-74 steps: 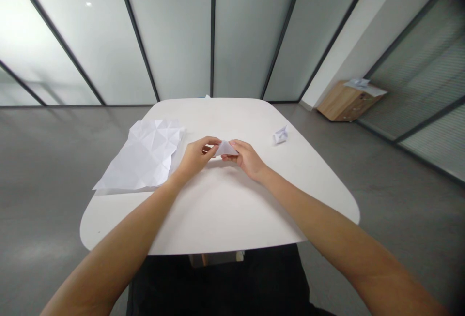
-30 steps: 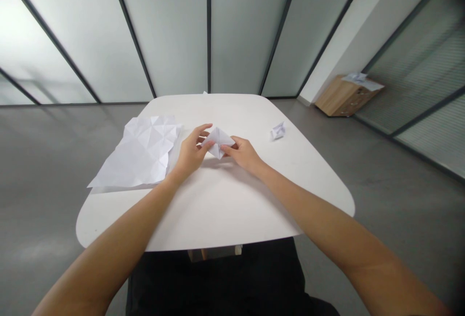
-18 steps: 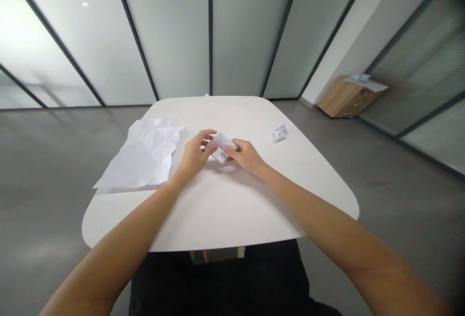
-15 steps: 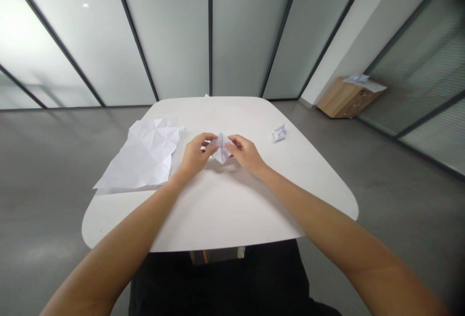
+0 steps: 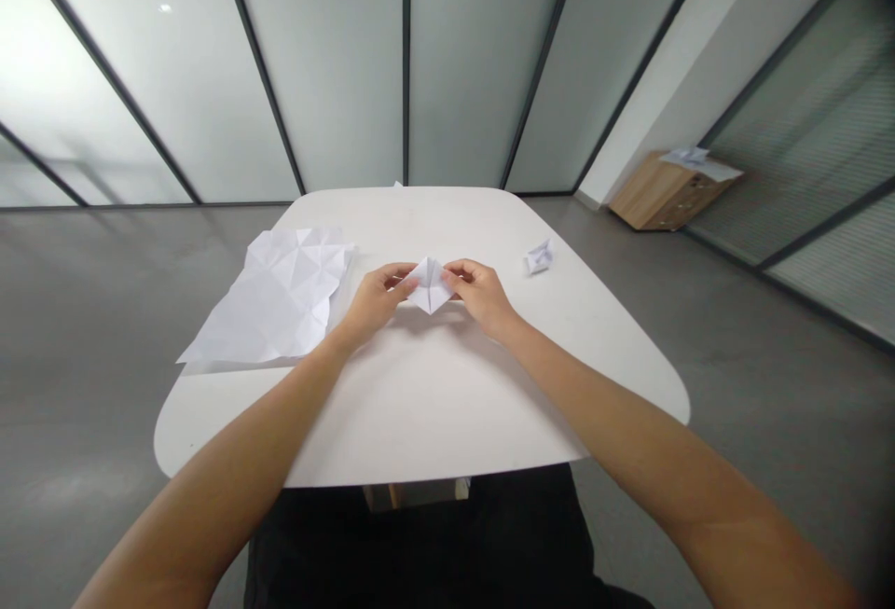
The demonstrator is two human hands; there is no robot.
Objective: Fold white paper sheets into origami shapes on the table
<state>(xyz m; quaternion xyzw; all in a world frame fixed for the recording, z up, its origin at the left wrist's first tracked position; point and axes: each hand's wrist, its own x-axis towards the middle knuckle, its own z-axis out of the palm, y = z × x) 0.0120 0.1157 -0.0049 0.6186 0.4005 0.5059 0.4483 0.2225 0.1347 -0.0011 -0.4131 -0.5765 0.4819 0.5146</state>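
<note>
A small folded piece of white paper (image 5: 429, 286), diamond-shaped with a crease down its middle, is held between my two hands just over the white table (image 5: 433, 404). My left hand (image 5: 381, 297) pinches its left corner, thumb on the front and fingers behind. On the opposite side, my right hand (image 5: 482, 294) grips the right corner the same way. The fingers behind the paper are partly hidden.
Creased white paper sheets (image 5: 280, 297) lie on the table's left side, overhanging its edge. A small folded paper piece (image 5: 539, 257) rests at the right. Beyond stands a wooden cabinet (image 5: 664, 191) with paper on top, near frosted glass panels (image 5: 475, 59).
Both hands have shifted slightly outward to the paper's corners. The folded paper now appears flatter and wider, with its centre gap narrowed to a crease line.
</note>
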